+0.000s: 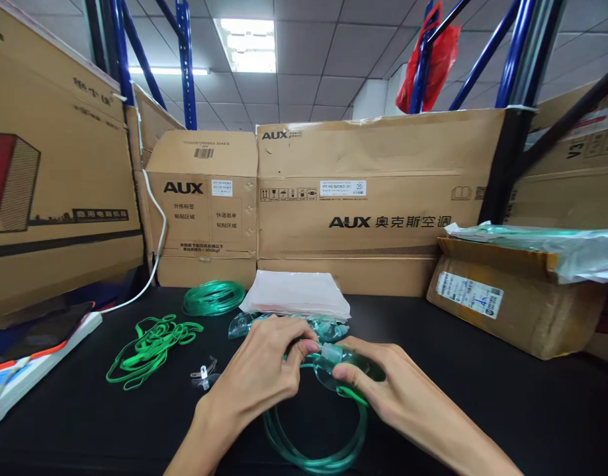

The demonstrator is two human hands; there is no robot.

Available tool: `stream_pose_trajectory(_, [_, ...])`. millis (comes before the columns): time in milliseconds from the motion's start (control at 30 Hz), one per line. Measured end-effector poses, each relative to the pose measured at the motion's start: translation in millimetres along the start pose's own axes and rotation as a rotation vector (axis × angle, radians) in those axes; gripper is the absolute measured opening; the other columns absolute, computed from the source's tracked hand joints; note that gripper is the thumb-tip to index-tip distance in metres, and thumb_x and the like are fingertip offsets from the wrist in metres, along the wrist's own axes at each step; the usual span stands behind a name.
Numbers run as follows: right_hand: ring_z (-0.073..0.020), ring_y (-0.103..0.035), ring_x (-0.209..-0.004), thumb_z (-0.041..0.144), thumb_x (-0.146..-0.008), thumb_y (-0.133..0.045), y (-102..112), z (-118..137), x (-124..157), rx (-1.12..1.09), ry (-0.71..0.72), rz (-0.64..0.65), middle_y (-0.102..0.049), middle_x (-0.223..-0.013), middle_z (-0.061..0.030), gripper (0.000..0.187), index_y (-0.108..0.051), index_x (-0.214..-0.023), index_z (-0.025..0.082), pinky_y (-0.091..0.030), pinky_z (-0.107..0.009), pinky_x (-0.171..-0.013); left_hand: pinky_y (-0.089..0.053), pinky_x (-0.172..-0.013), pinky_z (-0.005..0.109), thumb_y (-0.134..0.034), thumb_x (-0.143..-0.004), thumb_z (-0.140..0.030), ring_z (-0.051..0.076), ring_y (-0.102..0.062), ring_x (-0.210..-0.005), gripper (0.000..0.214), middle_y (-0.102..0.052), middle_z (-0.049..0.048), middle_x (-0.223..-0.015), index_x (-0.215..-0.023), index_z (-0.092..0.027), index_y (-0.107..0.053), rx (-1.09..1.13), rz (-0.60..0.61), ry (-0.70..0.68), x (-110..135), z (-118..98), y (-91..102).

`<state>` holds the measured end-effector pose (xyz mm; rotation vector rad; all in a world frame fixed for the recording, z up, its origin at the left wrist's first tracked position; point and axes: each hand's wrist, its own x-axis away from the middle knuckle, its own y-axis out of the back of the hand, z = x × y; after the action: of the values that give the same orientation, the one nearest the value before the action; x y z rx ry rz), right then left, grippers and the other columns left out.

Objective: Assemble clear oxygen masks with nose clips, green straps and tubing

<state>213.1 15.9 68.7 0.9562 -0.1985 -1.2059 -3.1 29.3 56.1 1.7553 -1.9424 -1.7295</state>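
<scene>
My left hand (264, 370) and my right hand (383, 377) meet over the black table (482, 396), both closed on a clear green oxygen mask (341, 360). My left fingers pinch its small connector at the top. A loop of green tubing (313, 449) hangs from the mask toward me. Another clear mask (244, 324) lies just beyond my hands. A small clear clip (203, 375) rests left of my left hand.
A pile of green elastic straps (149, 347) and a coil of green tubing (214, 297) lie to the left. A stack of white bags (296, 294) sits behind. An open carton (512, 297) of wrapped parts stands right. Large cardboard boxes (373, 198) wall the back.
</scene>
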Motion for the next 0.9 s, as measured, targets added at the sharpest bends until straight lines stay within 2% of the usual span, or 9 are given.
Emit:
stream_pose_trajectory(167, [-0.0374,-0.066,-0.116,0.052,-0.091,-0.064,-4.9,-10.9,2.0,0.077,-0.013,-0.058,-0.077,-0.120,-0.0074,0.039,-0.075,-0.120,0.028,-0.051,-0.045,-0.097,-0.042,-0.079,0.031,-0.057,-0.094,-0.010,0.019,-0.063,-0.082,0.017,-0.071,-0.0039,-0.083,-0.087,-0.022,-0.067,-0.010,0.025,0.007,-1.9,2.6,-0.1])
stream_pose_trajectory(300, [-0.0357,-0.065,-0.120,0.050,-0.096,-0.060,-6.4,-19.9,1.1,0.226,0.052,-0.090,-0.074,-0.125,-0.0097,0.041,-0.070,-0.127,0.026,-0.049,-0.048,-0.101,-0.044,-0.077,0.030,-0.057,-0.096,-0.016,0.019,-0.065,-0.082,0.015,-0.073,-0.0034,-0.082,-0.091,-0.023,-0.070,0.027,0.063,0.079,-3.3,1.8,1.2])
stream_pose_trajectory(367, [-0.0341,-0.068,-0.114,0.044,-0.098,-0.058,-4.6,-22.3,0.1,0.325,0.127,-0.104,-0.073,-0.124,-0.0103,0.038,-0.067,-0.130,0.026,-0.053,-0.046,-0.095,-0.044,-0.078,0.030,-0.057,-0.098,-0.022,0.020,-0.066,-0.084,0.016,-0.074,-0.0036,-0.082,-0.092,-0.025,-0.072,0.061,0.117,0.124,-2.3,0.2,3.9])
stream_pose_trajectory(467, [-0.0308,-0.075,-0.094,0.037,-0.101,-0.054,-1.5,-23.3,-1.2,0.461,0.236,-0.099,-0.072,-0.117,-0.0095,0.033,-0.065,-0.131,0.029,-0.058,-0.041,-0.077,-0.043,-0.079,0.029,-0.055,-0.100,-0.034,0.021,-0.065,-0.090,0.024,-0.076,-0.0050,-0.084,-0.088,-0.028,-0.074,0.074,0.222,0.190,1.0,-1.1,11.0])
stream_pose_trajectory(567, [-0.0273,-0.075,-0.076,0.035,-0.103,-0.051,-1.9,-22.8,-2.1,0.548,0.315,-0.084,-0.070,-0.108,-0.0087,0.036,-0.060,-0.136,0.027,-0.057,-0.038,-0.062,-0.042,-0.076,0.028,-0.052,-0.102,-0.040,0.020,-0.064,-0.088,0.032,-0.076,-0.0061,-0.082,-0.082,-0.029,-0.075,0.080,0.292,0.213,4.0,0.8,17.5])
stream_pose_trajectory(733, [-0.0254,-0.073,-0.070,0.032,-0.102,-0.053,-7.2,-22.9,-3.4,0.576,0.374,-0.095,-0.067,-0.110,-0.0107,0.041,-0.053,-0.142,0.022,-0.055,-0.037,-0.057,-0.042,-0.087,0.028,-0.061,-0.099,-0.029,0.020,-0.066,-0.095,0.019,-0.078,-0.0059,-0.088,-0.088,-0.028,-0.077,0.070,0.209,0.135,4.8,5.9,17.3])
stream_pose_trajectory(900, [-0.0259,-0.074,-0.073,0.029,-0.101,-0.057,-8.5,-26.3,-2.8,0.535,0.367,-0.104,-0.069,-0.107,-0.0085,0.039,-0.056,-0.140,0.024,-0.056,-0.037,-0.058,-0.042,-0.088,0.029,-0.063,-0.097,-0.021,0.019,-0.067,-0.091,0.017,-0.077,-0.0045,-0.084,-0.091,-0.026,-0.079,0.042,0.166,0.060,3.4,6.1,13.4])
